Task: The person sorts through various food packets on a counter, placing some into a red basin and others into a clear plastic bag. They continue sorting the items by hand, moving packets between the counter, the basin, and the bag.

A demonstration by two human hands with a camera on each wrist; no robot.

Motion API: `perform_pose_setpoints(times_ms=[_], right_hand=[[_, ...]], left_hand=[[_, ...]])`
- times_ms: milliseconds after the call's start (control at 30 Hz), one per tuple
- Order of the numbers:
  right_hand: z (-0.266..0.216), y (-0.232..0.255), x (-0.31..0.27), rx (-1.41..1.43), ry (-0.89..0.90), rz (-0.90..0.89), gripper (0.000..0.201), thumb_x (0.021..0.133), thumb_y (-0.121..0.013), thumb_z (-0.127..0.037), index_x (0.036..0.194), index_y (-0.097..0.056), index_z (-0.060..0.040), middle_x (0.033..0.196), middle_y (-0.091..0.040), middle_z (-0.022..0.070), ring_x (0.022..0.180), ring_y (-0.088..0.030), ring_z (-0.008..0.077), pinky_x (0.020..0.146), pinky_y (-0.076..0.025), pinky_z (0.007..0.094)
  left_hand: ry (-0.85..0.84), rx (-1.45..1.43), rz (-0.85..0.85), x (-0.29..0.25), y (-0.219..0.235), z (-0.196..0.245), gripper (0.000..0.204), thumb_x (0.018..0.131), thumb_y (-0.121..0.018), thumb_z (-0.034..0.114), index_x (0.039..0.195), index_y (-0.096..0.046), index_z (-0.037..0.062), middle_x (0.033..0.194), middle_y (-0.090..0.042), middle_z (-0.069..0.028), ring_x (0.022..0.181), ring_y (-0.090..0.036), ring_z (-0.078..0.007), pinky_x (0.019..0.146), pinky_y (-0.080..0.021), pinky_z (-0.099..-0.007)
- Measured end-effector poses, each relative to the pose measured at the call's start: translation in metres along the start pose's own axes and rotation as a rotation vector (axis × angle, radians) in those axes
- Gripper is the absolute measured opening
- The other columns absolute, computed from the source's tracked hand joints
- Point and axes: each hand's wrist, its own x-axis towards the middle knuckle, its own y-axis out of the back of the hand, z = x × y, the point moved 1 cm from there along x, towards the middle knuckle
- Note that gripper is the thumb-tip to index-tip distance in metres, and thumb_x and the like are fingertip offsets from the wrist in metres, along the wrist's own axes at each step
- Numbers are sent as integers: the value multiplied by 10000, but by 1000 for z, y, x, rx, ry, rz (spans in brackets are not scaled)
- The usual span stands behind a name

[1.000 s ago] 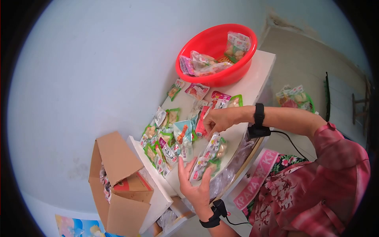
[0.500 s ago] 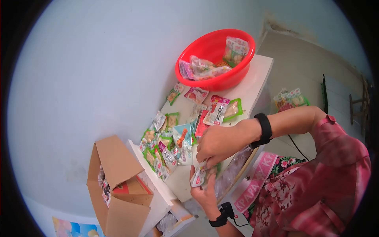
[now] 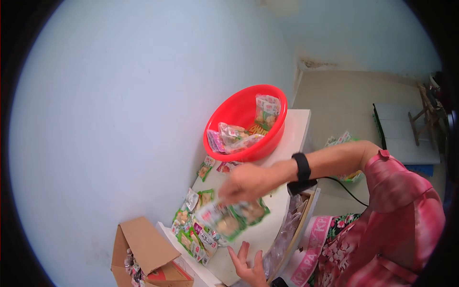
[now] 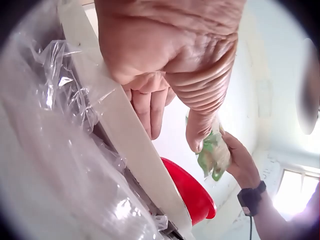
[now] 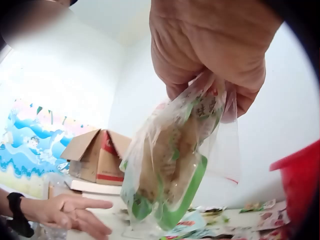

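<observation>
My right hand point(image 3: 246, 184) grips the top of a clear plastic bag point(image 5: 170, 155) and holds it up over the table point(image 3: 296, 129). Inside the bag are green-edged snack packets with pale contents. In the right wrist view the bag hangs down from the curled fingers, its loose film spreading to one side. My left hand point(image 3: 248, 265) is apart from the bag, fingers spread, by the table's near edge, holding nothing. Below the bag, several loose snack packets point(image 3: 196, 241) lie scattered over the table.
A red basin point(image 3: 270, 143) with bagged packets stands at the table's far end by the wall. An open cardboard box point(image 3: 146, 241) is at the left. Clear plastic film point(image 4: 65, 150) fills an open drawer along the near edge. A wooden stool point(image 3: 420, 122) stands on the floor.
The right hand has lifted the bag of packets out of the left hand and moved it up and away over the table. The left hand has let go. The head view has shifted.
</observation>
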Motion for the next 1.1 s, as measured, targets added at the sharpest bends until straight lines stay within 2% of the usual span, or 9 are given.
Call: perform_pose_setpoints(times_ms=[133, 167, 267, 633, 733, 867, 933, 1000, 1100], right_hand=[[42, 67, 20, 135, -109, 362, 186, 1008, -706, -184, 1004, -710, 2, 781, -659, 112, 716, -593, 149, 682, -504, 366], [59, 86, 23, 74, -190, 417, 269, 1009, -696, -264, 1060, -699, 1, 822, -662, 186, 707, -576, 237, 712, -531, 398], [75, 136, 22, -84, -487, 585, 317, 1013, -673, -301, 987, -667, 15, 800, -622, 192, 717, -536, 275, 713, -503, 436], [231, 162, -26, -551, -723, 513, 217, 872, -656, -155, 908, -718, 50, 881, -694, 288, 815, -667, 454, 732, -519, 505], [247, 159, -25, -487, -811, 375, 207, 837, -664, -144, 903, -732, 40, 868, -707, 273, 819, -684, 456, 730, -540, 509], [274, 155, -32, -585, -928, -104, 191, 806, -649, -78, 913, -719, 64, 848, -706, 252, 841, -730, 402, 717, -579, 478], [210, 155, -34, -552, -997, -152, 172, 816, -679, -144, 929, -748, -34, 883, -736, 217, 839, -712, 401, 750, -579, 461], [216, 154, -41, -715, -881, -17, 203, 831, -686, -150, 1006, -745, -63, 939, -739, 176, 888, -719, 365, 767, -578, 448], [224, 145, -48, -777, -636, 329, 250, 870, -707, -177, 1109, -726, -105, 1030, -728, 109, 963, -714, 306, 801, -569, 434]], left_hand=[[8, 20, -35, 0, 2, -5, 970, 897, -798, 139, 1677, -224, 87, 1379, -689, -138, 1267, -639, -252, 1031, -444, -425], [8, 38, -37, -1, 2, -1, 965, 898, -799, 144, 1675, -228, 83, 1373, -693, -137, 1264, -641, -251, 1028, -447, -426], [-17, 65, -39, 0, 3, -7, 952, 904, -804, 169, 1668, -242, 74, 1359, -701, -134, 1261, -643, -252, 1022, -452, -439], [6, 87, -45, -3, 1, 7, 886, 934, -776, 213, 1650, -278, 52, 1363, -697, -141, 1241, -649, -272, 994, -486, -459], [5, 107, -53, -2, 1, 8, 861, 939, -767, 208, 1641, -297, 43, 1359, -698, -146, 1219, -660, -271, 969, -505, -422], [54, 72, -65, -2, 0, 17, 829, 939, -761, 172, 1627, -322, 23, 1337, -708, -157, 1187, -675, -268, 951, -516, -368], [30, 76, -79, -1, 1, 17, 816, 940, -760, 160, 1621, -335, 19, 1361, -690, -164, 1192, -672, -278, 961, -519, -362], [-71, 109, -92, -1, 2, 3, 805, 941, -764, 156, 1618, -350, 23, 1430, -644, -173, 1218, -657, -303, 981, -524, -371], [-200, 19, -1, 5, -2, -26, 769, 864, -756, 28, 1542, -407, -73, 1242, -706, -224, 1153, -684, -278, 1046, -490, -378]])
